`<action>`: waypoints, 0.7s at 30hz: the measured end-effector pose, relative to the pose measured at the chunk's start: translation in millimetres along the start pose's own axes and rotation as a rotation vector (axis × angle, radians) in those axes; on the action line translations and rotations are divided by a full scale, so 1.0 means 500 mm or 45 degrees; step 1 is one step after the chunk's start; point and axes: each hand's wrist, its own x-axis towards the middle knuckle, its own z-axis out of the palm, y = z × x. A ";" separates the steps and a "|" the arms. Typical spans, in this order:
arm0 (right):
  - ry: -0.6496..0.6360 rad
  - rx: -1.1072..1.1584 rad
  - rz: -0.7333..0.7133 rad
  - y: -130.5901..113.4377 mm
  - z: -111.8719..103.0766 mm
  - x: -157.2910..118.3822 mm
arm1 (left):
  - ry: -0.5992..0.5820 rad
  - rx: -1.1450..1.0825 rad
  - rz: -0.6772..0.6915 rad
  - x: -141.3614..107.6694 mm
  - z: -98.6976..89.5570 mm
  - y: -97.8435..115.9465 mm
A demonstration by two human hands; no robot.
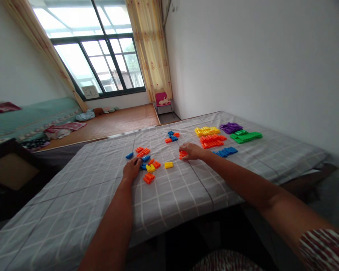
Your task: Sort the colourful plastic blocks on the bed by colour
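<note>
My right hand curls its fingers down around a small group of orange plastic pieces on the cloth. My left hand rests at the left cluster, its fingers bent and closed on a blue plastic piece, which it partly hides. Beside it lie another blue piece, orange pieces and yellow pieces. Nearer to me is an orange group. Between my hands sits a yellow pair. The pieces look short and narrow; their exact kind is too small to tell.
Rows sorted by colour lie to the right: yellow, orange, purple, green and blue. A blue-and-orange group lies farther back. A grey checked cloth covers the table, beside a white wall.
</note>
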 end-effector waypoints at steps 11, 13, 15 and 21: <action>0.340 -0.071 0.920 0.171 -0.048 -0.115 | -0.025 0.038 -0.040 -0.005 -0.007 0.016; 0.261 -0.149 1.046 0.190 -0.051 -0.130 | -0.019 0.046 -0.037 -0.005 -0.008 0.018; 0.205 -0.192 1.109 0.193 -0.048 -0.137 | -0.016 0.052 -0.032 -0.005 -0.008 0.018; 0.359 -0.339 0.961 0.139 -0.032 -0.117 | -0.027 0.047 -0.007 -0.003 -0.004 0.012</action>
